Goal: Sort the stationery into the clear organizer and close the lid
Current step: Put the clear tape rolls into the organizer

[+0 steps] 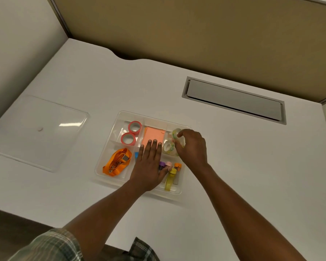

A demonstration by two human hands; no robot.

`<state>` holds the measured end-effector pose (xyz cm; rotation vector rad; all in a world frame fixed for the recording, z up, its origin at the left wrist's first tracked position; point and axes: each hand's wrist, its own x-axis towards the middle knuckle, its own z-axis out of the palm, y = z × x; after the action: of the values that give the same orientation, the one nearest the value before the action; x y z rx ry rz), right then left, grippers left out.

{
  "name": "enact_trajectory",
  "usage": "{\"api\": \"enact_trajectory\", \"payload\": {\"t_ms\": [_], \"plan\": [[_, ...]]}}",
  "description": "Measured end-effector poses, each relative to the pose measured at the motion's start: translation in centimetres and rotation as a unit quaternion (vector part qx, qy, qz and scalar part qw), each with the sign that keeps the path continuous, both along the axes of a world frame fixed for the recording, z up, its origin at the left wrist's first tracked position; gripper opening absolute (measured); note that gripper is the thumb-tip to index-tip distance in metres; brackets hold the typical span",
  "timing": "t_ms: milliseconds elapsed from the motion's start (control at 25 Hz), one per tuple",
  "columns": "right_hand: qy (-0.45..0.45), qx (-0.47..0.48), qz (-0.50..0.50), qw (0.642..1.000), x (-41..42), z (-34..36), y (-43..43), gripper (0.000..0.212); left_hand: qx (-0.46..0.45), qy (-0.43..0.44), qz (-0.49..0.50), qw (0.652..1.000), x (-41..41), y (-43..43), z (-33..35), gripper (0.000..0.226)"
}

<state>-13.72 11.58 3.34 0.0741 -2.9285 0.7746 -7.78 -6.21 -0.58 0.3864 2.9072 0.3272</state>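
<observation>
On the white desk [105, 87] the clear organizer [109, 179] sits open. Its one lid [38, 132] lies flat, well apart to the left. The far-left compartment holds two tape rolls, the far pink roll [135, 126] just behind the near pink roll [128, 138]. The far-middle compartment holds one orange sticky-note pad [152, 136]. The far-right compartment has two more rolls: the lower patterned roll [167, 147] rests inside it, and the upper patterned roll [175, 133] is pinched between the thumb and curled fingers of the right hand [193, 147]. The left hand [149, 166] lies palm down over the organizer with its fingers straight and together, grasping nothing, and its fingertips are on the pad's near edge. One orange lanyard [117, 162] is coiled in the near-left compartment. A blue item [136, 155] shows beside the left hand, too hidden to identify. In the near-right compartment there seem to be four markers: purple marker [161, 163], pink marker [168, 163], orange marker [177, 166] and yellow marker [170, 179]. One grey cable flap [233, 99] is set into the desk.
</observation>
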Motion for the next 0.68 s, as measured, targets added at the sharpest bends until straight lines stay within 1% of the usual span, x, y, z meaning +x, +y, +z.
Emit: {"api": "enact_trajectory", "payload": {"t_ms": [40, 80, 200, 280, 320, 400, 480, 520, 600, 680], "plan": [[-0.015, 0.028, 0.003, 0.999, 0.3, -0.5, -0.5, 0.026, 0.002, -0.003, 0.002, 1.0, -0.1, 0.0, 0.2, 0.085], [-0.033, 0.037, 0.001, 0.999, 0.5, -0.9, -0.6, 0.028, 0.01, -0.005, 0.003, 1.0, -0.2, -0.1, 0.4, 0.084], [-0.055, -0.006, -0.013, 0.998, 1.5, -1.1, -1.0, 0.043, 0.082, -0.025, 0.011, 0.996, -0.3, -1.0, 1.4, 0.078], [-0.061, -0.032, -0.034, 0.997, 2.8, -0.9, -1.1, 0.055, 0.131, -0.019, 0.03, 0.991, -0.3, -2.2, 2.5, 0.074], [-0.072, -0.042, -0.05, 0.995, 3.6, -0.9, -1.3, 0.06, 0.154, 0.003, 0.05, 0.987, -0.3, -3.3, 3.2, 0.072], [-0.099, -0.077, -0.084, 0.989, 4.9, -1.5, -1.6, 0.07, 0.195, 0.078, 0.084, 0.974, -0.4, -6.1, 4.2, 0.065], [-0.11, -0.137, -0.111, 0.978, 6.0, -2.1, -2.1, 0.074, 0.217, 0.152, 0.116, 0.957, -0.6, -9.4, 4.6, 0.056], [-0.111, -0.158, -0.118, 0.974, 6.3, -2.3, -2.5, 0.075, 0.217, 0.175, 0.141, 0.95, -0.7, -11.3, 4.6, 0.052], [-0.114, -0.158, -0.12, 0.974, 6.8, -2.6, -2.9, 0.076, 0.207, 0.193, 0.2, 0.938, -0.9, -15.0, 4.1, 0.046], [-0.125, -0.115, -0.115, 0.979, 7.3, -2.7, -3.1, 0.078, 0.171, 0.191, 0.251, 0.933, -0.9, -18.4, 2.7, 0.044]]}}
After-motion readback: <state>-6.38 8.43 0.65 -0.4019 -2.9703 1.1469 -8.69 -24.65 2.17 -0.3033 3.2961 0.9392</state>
